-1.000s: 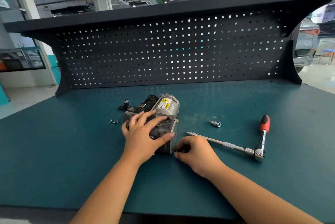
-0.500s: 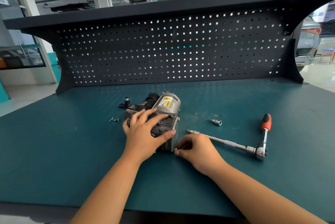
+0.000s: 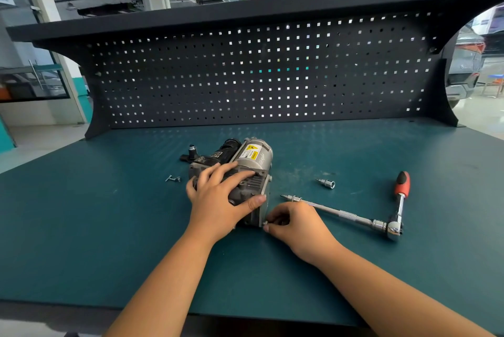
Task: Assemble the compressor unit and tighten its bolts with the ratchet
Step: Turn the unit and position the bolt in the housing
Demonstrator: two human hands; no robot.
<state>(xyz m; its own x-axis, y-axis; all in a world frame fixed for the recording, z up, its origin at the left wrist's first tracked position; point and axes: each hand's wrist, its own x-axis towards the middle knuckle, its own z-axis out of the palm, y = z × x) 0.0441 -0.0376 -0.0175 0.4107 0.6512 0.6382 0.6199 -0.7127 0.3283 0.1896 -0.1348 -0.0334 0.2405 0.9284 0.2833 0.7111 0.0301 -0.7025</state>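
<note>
Compressor (image 3: 253, 164) sits mid-desk (image 3: 109, 227). It is a metal casting that looks heavy and rigid, unlikely to slide, though its ribbed faces are awkward, so it is best held across the top block. Left hand (image 3: 218, 200) does that, gripping it with fingers spread over the top and thumb hooked on the near end face. Right hand (image 3: 297, 224), wrist low, pinches a small bolt (image 3: 265, 223) at the near right corner, probably threading it by finger. Ratchet (image 3: 399, 208) lies untouched to the right.
</note>
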